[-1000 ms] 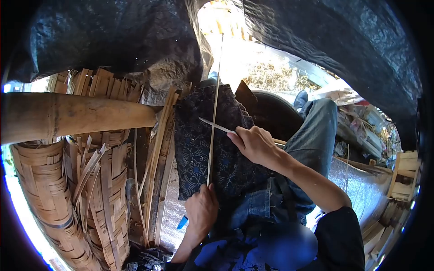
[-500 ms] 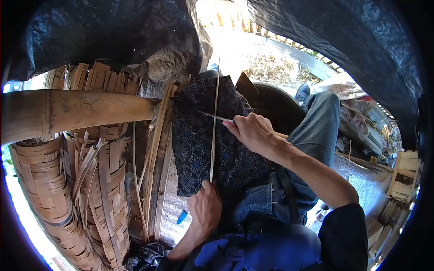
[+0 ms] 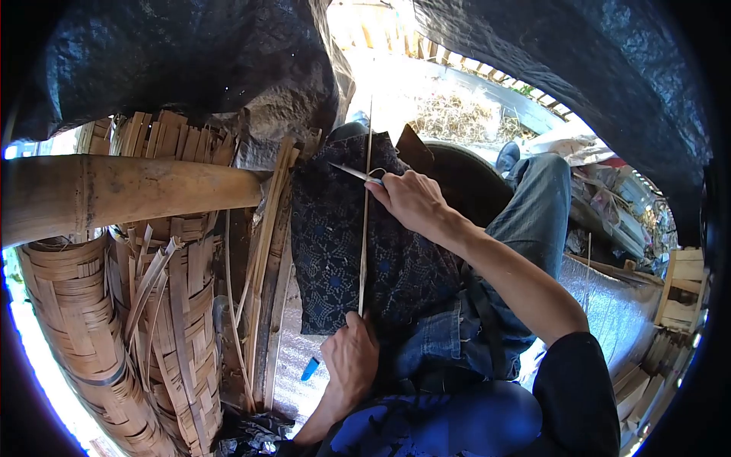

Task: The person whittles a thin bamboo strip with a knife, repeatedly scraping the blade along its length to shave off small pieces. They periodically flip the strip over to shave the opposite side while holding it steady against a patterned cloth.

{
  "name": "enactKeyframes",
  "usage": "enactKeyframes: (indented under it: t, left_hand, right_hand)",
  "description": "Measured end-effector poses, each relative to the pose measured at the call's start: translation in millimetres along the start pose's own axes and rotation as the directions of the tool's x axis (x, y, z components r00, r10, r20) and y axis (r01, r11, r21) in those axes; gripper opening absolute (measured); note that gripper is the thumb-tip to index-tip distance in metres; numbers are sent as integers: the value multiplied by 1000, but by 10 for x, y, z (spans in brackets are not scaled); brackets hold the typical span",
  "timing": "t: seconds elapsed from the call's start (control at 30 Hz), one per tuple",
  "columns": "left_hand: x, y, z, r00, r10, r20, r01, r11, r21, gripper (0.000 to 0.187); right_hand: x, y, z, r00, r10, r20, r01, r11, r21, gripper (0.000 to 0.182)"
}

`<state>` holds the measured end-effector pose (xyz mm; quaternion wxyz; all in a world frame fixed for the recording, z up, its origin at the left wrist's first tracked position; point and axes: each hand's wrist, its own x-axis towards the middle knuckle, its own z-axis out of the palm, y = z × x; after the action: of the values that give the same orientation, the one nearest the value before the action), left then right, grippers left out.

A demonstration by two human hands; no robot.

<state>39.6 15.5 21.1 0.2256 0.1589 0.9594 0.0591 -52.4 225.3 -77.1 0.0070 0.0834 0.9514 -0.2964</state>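
Observation:
A long thin bamboo strip (image 3: 364, 255) runs lengthwise over a dark patterned cloth (image 3: 327, 244) spread on my lap. My left hand (image 3: 352, 354) is closed on the strip's near end. Farther along it, my right hand (image 3: 415, 199) grips a knife (image 3: 349, 171) whose blade lies across the strip and points left. The knife's handle is mostly hidden inside my fingers. A small thin curl (image 3: 375, 172) stands at the blade, beside the strip.
A thick bamboo pole (image 3: 137, 186) juts in from the left above woven bamboo baskets (image 3: 68, 305). Split bamboo pieces (image 3: 263, 251) lean beside my lap. A blue object (image 3: 310, 369) lies left of my left hand. Dark plastic sheeting (image 3: 563, 68) hangs overhead.
My right hand and the knife have moved away from me along the strip. A thin curl now shows at the blade. My left hand has shifted slightly.

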Motion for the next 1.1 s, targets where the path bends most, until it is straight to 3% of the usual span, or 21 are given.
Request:
enactKeyframes:
  t: [0.23,0.3,0.33,0.4,0.47,0.53,0.57,0.6,0.67,0.73,0.8,0.83,0.9,1.03,1.1]
  left_hand:
    - [-103,-39,-33,1000,8,14,-8,1000,-9,29]
    - [-256,-111,-39,999,38,28,-38,999,0,29]
    - [-364,-158,-62,997,31,66,-30,999,-16,28]
    - [-499,-245,-56,994,23,106,-20,999,-29,28]
    - [-528,-288,-39,997,-19,80,33,985,-169,30]
    - [-424,-304,-74,995,-23,97,49,958,-282,32]
    - [-360,-313,-95,992,-17,126,64,922,-382,34]
    - [-289,-341,-91,993,-33,109,73,918,-390,34]
    - [-107,-404,-46,958,-72,279,241,730,-639,37]
    - [27,-376,-68,951,-78,298,260,724,-639,37]
    - [100,-305,-113,990,6,142,62,879,-472,37]
    - [100,-282,-86,988,19,154,56,884,-464,37]
    - [98,-230,-18,999,36,24,-30,977,-212,34]
    - [51,-177,35,999,51,1,-50,994,-101,30]
    - [27,-133,-12,998,4,66,3,995,-99,26]
  right_hand:
    - [90,140,34,997,-74,-13,74,997,26,47]
    - [271,333,39,988,81,133,-71,995,-75,46]
    - [367,380,-60,963,167,212,-174,985,14,44]
    - [498,674,54,991,95,95,-97,995,17,43]
    - [583,792,38,983,138,122,-141,990,19,46]
    - [658,887,31,945,325,-32,-307,917,254,48]
    - [618,941,123,916,150,-373,-116,987,112,48]
    - [596,924,53,915,232,-331,-178,966,186,46]
    - [385,582,-259,967,230,-114,-194,946,259,47]
    - [197,383,-349,973,153,171,-196,943,270,48]
    - [-42,52,-468,996,-15,86,-16,937,348,46]
    - [-123,-12,-465,995,-68,77,44,958,284,44]
    - [-248,-37,-385,989,-143,27,137,978,159,42]
    - [-311,-46,-430,997,-66,41,65,998,21,44]
    - [-303,-30,-417,995,-68,67,68,998,11,45]
